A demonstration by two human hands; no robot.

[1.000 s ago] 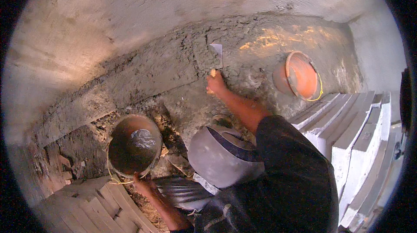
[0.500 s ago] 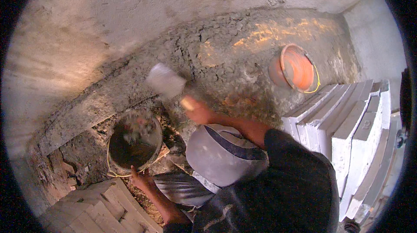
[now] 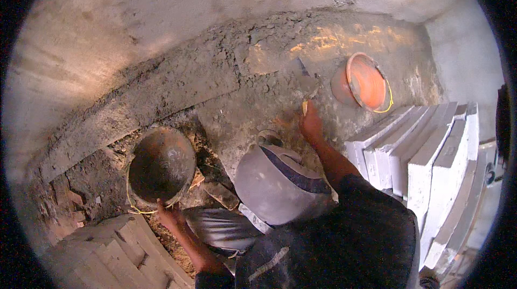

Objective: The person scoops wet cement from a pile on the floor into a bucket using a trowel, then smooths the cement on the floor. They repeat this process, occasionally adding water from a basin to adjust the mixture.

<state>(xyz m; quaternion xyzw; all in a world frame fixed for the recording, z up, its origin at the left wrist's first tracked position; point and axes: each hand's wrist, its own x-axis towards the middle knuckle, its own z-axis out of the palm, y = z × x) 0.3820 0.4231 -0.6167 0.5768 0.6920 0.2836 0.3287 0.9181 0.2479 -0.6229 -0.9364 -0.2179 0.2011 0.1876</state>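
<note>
My left hand (image 3: 170, 218) is closed on the near rim of a dark, mortar-smeared bucket (image 3: 188, 146) at the left. A yellow handle hangs at the bucket's side, and its inside is dark and coated. My right hand (image 3: 311, 123) is wrapped round the light handle of a trowel (image 3: 306, 81), right of the middle. The trowel's blade lies low against the grey mortar-covered floor (image 3: 258, 98), partly hard to tell apart from it. My bent knee in grey trousers (image 3: 277, 192) is between my two arms.
An orange bucket (image 3: 371, 84) with a yellow handle lies tipped at the right. White blocks (image 3: 425, 159) stand in a row at the right edge; grey-brown blocks (image 3: 113, 256) are stacked at lower left. Rough wall (image 3: 177, 3) rises behind. Broken pieces (image 3: 221, 195) lie beside the dark bucket.
My right hand has swung the trowel right and away, from near the dark bucket to the floor by the orange bucket. Grey material falling into the dark bucket is gone; my left hand stays on its rim.
</note>
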